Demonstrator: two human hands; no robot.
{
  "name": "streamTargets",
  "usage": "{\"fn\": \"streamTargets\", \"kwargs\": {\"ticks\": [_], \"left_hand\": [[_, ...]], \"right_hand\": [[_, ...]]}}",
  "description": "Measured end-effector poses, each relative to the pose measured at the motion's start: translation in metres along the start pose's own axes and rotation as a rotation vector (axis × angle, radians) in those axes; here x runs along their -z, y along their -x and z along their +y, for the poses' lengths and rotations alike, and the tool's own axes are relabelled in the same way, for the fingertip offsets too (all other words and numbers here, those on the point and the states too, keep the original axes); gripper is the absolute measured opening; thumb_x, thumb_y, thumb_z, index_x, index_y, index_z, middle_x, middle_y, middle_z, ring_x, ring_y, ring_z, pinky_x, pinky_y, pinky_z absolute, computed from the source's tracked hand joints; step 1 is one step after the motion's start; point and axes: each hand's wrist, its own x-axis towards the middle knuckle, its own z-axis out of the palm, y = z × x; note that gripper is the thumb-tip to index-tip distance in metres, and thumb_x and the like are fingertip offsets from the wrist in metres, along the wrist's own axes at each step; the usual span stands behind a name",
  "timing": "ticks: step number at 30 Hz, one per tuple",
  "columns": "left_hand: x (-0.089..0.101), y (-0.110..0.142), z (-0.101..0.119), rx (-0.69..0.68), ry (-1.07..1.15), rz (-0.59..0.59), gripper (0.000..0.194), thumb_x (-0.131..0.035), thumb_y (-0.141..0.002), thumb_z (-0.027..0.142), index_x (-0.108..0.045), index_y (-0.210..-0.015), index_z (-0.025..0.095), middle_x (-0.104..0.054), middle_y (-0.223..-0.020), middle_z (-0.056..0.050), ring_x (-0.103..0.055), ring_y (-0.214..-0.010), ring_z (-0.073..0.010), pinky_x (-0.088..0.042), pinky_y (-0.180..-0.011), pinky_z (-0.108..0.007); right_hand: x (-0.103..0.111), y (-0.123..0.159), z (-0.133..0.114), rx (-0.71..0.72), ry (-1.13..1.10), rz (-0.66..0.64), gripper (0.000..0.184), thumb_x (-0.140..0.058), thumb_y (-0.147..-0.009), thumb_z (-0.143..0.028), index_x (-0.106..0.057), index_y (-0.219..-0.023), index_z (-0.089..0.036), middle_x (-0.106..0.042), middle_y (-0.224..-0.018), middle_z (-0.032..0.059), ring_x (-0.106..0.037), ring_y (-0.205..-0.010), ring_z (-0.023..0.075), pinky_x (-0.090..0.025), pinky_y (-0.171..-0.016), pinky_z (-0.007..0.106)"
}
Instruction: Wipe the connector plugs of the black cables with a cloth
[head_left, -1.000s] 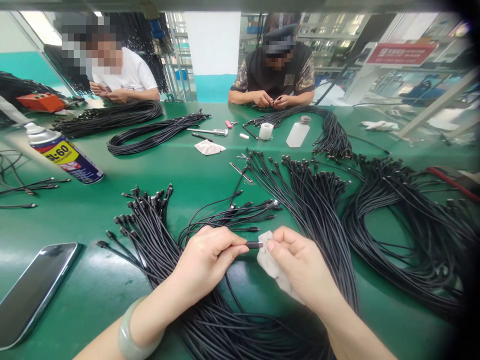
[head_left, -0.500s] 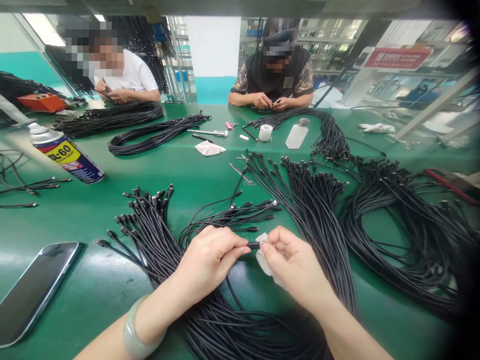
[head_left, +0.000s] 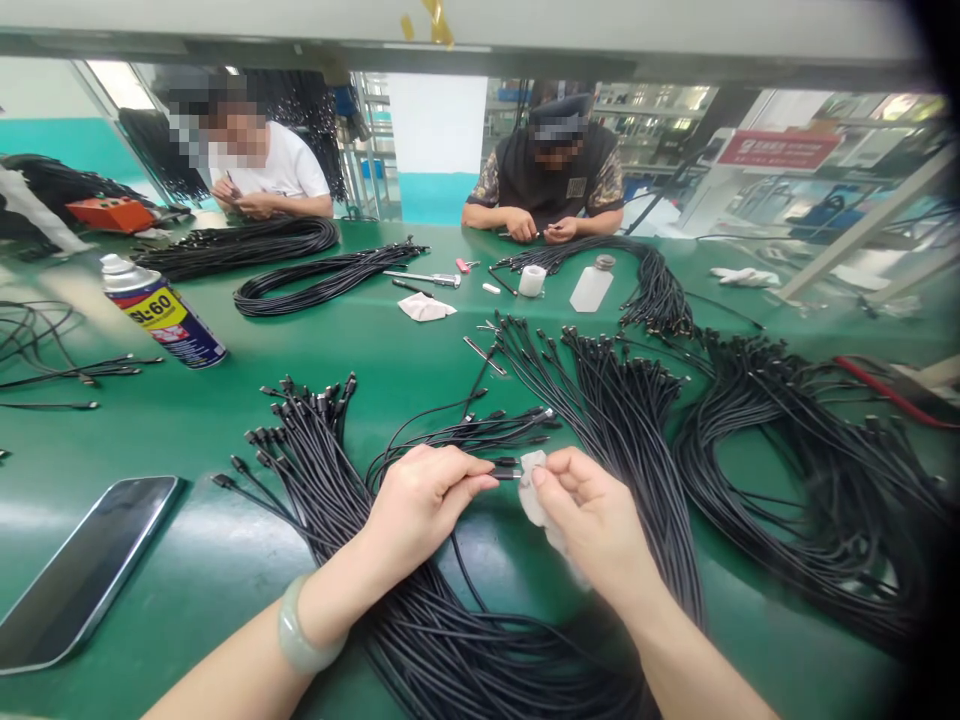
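Note:
Between thumb and fingers, my left hand [head_left: 433,498] pinches a black USB cable [head_left: 505,473] just behind its plug, whose metal tip points right. My right hand [head_left: 596,510] is closed on a crumpled white cloth [head_left: 534,490], held right at the plug's tip; whether the two touch I cannot tell. Under my left hand and forearm runs a thick bundle of black cables [head_left: 322,450] with the plugs fanned out on the left. A smaller group of cable ends [head_left: 487,430] lies just beyond my hands, and another big bundle [head_left: 637,450] spreads beside my right hand.
A phone [head_left: 90,570] and a spray can [head_left: 169,315] stand on the left of the green table [head_left: 360,345]. Farther back are a caliper [head_left: 427,279], a tape roll [head_left: 532,281] and a clear bottle [head_left: 592,285]. Two people [head_left: 544,170] sit opposite. Coiled cables [head_left: 720,450] lie right.
The cloth in my right hand has drawn off the plug to the right, baring its metal tip. My left hand keeps its pinch. The whole view has tilted up slightly.

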Motion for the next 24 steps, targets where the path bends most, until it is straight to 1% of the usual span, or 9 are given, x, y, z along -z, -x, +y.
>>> {"fn": "streamTargets", "kwargs": {"ticks": [3,7,9,11,14,16,20,22,24], "left_hand": [[0.002,-0.001,0.004,0.072,0.059,-0.039,0.009,-0.063,-0.095,0.023,-0.072,-0.093,0.022,-0.078,-0.090,0.002,-0.070,-0.080,-0.0135,-0.046,-0.077,-0.028],[0.005,-0.004,0.008,0.151,0.122,-0.075,0.011,-0.063,-0.093,0.019,-0.072,-0.086,0.021,-0.076,-0.083,0.004,-0.067,-0.077,-0.0128,-0.044,-0.077,-0.027],[0.005,-0.005,0.009,0.174,0.135,-0.098,0.012,-0.064,-0.094,0.020,-0.072,-0.085,0.021,-0.076,-0.082,0.005,-0.067,-0.077,-0.0127,-0.043,-0.078,-0.026],[0.006,-0.005,0.009,0.178,0.132,-0.118,0.012,-0.064,-0.094,0.021,-0.072,-0.085,0.021,-0.076,-0.084,0.005,-0.067,-0.079,-0.0128,-0.042,-0.080,-0.027],[0.005,-0.003,0.007,0.139,0.092,-0.127,0.010,-0.064,-0.094,0.022,-0.072,-0.088,0.021,-0.076,-0.086,0.004,-0.067,-0.080,-0.0135,-0.042,-0.082,-0.028],[0.003,-0.002,0.003,0.095,0.043,-0.144,0.009,-0.064,-0.094,0.023,-0.072,-0.090,0.021,-0.076,-0.086,0.003,-0.068,-0.081,-0.0149,-0.043,-0.082,-0.030],[-0.002,-0.004,-0.006,0.002,-0.058,-0.193,0.011,-0.063,-0.094,0.025,-0.073,-0.093,0.020,-0.077,-0.088,-0.001,-0.070,-0.083,-0.0181,-0.047,-0.083,-0.033],[0.004,-0.007,-0.004,-0.055,-0.089,-0.190,0.012,-0.065,-0.093,0.026,-0.073,-0.099,0.020,-0.078,-0.093,-0.003,-0.071,-0.088,-0.0200,-0.050,-0.087,-0.036],[0.020,-0.008,0.007,-0.110,-0.096,-0.112,0.020,-0.067,-0.092,0.028,-0.071,-0.109,0.020,-0.077,-0.104,-0.004,-0.071,-0.098,-0.0217,-0.051,-0.093,-0.038]], "right_hand": [[0.000,0.003,-0.003,0.067,0.064,0.021,0.024,-0.061,-0.092,-0.041,-0.066,-0.088,-0.018,-0.066,-0.072,0.0025,-0.059,-0.061,0.0152,-0.045,-0.055,0.026],[0.001,0.004,-0.003,0.231,0.182,-0.002,0.014,-0.062,-0.092,-0.031,-0.071,-0.092,-0.020,-0.072,-0.081,0.0028,-0.066,-0.071,0.0163,-0.051,-0.065,0.026],[0.002,0.003,0.000,0.329,0.248,-0.021,0.010,-0.063,-0.091,-0.026,-0.071,-0.092,-0.020,-0.073,-0.082,0.0015,-0.067,-0.070,0.0154,-0.051,-0.065,0.024],[0.003,0.000,0.003,0.420,0.334,-0.027,0.007,-0.063,-0.090,-0.022,-0.070,-0.091,-0.020,-0.072,-0.079,0.0002,-0.066,-0.066,0.0138,-0.050,-0.061,0.022],[0.005,-0.003,0.009,0.554,0.482,-0.027,0.007,-0.060,-0.091,-0.020,-0.067,-0.090,-0.019,-0.070,-0.076,0.0002,-0.064,-0.062,0.0128,-0.047,-0.059,0.022],[0.006,-0.004,0.013,0.633,0.589,-0.053,0.009,-0.056,-0.093,-0.020,-0.065,-0.090,-0.019,-0.069,-0.075,0.0008,-0.063,-0.062,0.0133,-0.046,-0.059,0.022],[0.006,-0.005,0.017,0.695,0.708,-0.095,0.017,-0.050,-0.095,-0.020,-0.060,-0.081,-0.020,-0.064,-0.069,0.0001,-0.059,-0.057,0.0128,-0.042,-0.057,0.023],[0.005,-0.006,0.017,0.706,0.710,-0.092,0.017,-0.049,-0.094,-0.020,-0.059,-0.080,-0.020,-0.062,-0.068,-0.0003,-0.058,-0.056,0.0126,-0.042,-0.057,0.023],[0.004,-0.006,0.017,0.712,0.710,-0.077,0.017,-0.048,-0.094,-0.021,-0.059,-0.080,-0.020,-0.062,-0.067,-0.0005,-0.058,-0.056,0.0125,-0.041,-0.057,0.022]]}}
